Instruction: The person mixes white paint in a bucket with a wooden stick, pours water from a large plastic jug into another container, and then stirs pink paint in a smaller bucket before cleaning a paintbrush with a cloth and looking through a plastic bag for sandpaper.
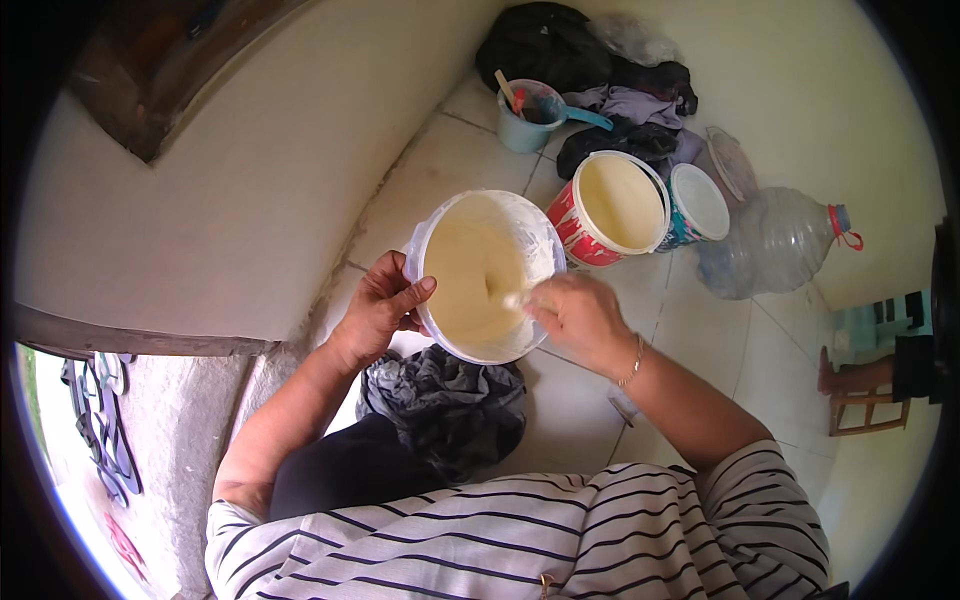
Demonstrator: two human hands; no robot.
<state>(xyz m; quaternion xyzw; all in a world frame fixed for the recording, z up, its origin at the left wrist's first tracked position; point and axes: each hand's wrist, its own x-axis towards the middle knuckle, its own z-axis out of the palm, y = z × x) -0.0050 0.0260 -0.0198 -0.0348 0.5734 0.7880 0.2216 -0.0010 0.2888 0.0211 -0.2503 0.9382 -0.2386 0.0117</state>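
Note:
My left hand [385, 300] grips the left side of a translucent white tub [430, 240] of pale cream liquid, with the thumb over the rim. My right hand [575, 315] is closed around a short, blurred pale stirrer [512, 299] at the tub's right side, its lower part hidden in the liquid. Below the tub, a crumpled dark grey cloth [445, 410] lies beside my leg.
Behind stand a red-and-white bucket [585, 239] of cream liquid, a lidded teal bucket [700, 200], a large plastic bottle [760, 245], a blue pot with tools [520, 130] and dark bags [540, 40]. Sandals [100, 420] lie left; a person's leg [860, 375] shows right.

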